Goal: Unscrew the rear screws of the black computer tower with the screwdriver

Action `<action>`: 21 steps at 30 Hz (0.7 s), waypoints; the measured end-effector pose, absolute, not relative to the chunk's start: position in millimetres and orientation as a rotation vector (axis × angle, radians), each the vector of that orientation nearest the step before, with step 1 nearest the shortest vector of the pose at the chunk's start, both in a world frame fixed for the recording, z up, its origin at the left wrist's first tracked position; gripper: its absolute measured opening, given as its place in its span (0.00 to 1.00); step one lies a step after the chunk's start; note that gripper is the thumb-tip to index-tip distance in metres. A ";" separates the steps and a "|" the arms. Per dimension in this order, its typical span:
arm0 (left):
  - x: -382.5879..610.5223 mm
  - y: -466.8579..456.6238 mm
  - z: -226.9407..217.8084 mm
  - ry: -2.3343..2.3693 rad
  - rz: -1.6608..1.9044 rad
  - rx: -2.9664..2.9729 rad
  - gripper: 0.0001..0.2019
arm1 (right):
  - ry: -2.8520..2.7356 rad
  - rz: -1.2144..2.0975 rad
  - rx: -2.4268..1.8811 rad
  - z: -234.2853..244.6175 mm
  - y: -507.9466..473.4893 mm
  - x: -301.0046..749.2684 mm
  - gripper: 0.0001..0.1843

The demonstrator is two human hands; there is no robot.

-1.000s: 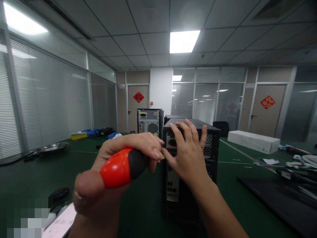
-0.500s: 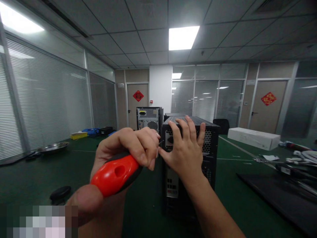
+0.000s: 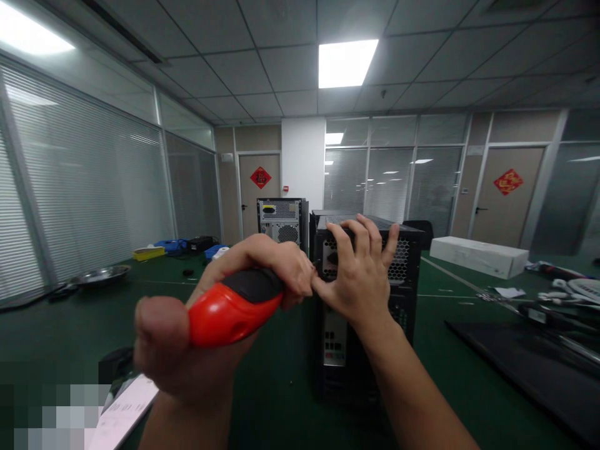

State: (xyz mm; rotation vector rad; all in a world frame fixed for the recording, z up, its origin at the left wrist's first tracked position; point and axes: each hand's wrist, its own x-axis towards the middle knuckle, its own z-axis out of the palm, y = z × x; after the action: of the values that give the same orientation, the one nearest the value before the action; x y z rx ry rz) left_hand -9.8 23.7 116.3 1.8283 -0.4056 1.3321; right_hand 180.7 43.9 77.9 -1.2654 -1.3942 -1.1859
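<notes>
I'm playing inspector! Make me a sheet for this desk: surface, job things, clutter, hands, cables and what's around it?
Surface: green tabletop.
Job things: red-and-black handle, held; black computer case, upright.
Clutter: metal dish and yellow item left; white box and flat black item right.
Hands: left hand grips the handle, thumb on its end; right hand spread against the case's upper back.
Cables: pale loops far right, perhaps cables; can't tell.
Surroundings: second computer case behind; doors with red signs; blinds.

Hand tool: bulbous glossy red handle with black section, held raised and tilted, forward end directed at the case's left edge; shaft hidden. Computer case: black, standing upright, perforated honeycomb panel facing viewer, silver plate at lower left.
</notes>
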 end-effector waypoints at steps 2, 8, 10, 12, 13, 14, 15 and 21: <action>-3.4 25.7 116.8 -0.458 1.307 1.812 0.16 | -1.400 -1.186 -1.251 77.5 43.8 182.3 0.35; 6.0 21.6 119.4 -0.473 1.210 1.770 0.11 | -1.413 -1.172 -1.253 78.0 41.0 182.6 0.32; 3.8 21.1 118.4 -0.502 1.242 1.774 0.11 | -1.417 -1.172 -1.249 78.1 40.3 183.3 0.32; -0.1 22.2 116.9 -0.495 1.344 1.828 0.15 | -1.417 -1.176 -1.239 78.0 40.1 184.0 0.32; -2.0 23.1 116.2 -0.482 1.394 1.866 0.17 | -1.420 -1.175 -1.237 77.9 40.3 184.3 0.33; -3.7 24.0 115.5 -0.482 1.426 1.900 0.19 | -1.423 -1.173 -1.237 77.7 40.6 184.4 0.33; -4.9 24.7 114.9 -0.477 1.436 1.923 0.20 | -1.424 -1.169 -1.237 77.7 40.9 184.4 0.34; 0.4 26.5 115.0 -0.485 1.424 1.796 0.31 | -1.416 -1.153 -1.253 78.4 41.5 182.8 0.34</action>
State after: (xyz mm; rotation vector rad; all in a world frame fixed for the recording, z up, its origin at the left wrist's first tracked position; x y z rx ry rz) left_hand 0.4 26.5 115.0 1.7963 -0.4855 1.4238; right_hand 182.8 41.5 78.4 -1.2534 -1.4165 -1.1531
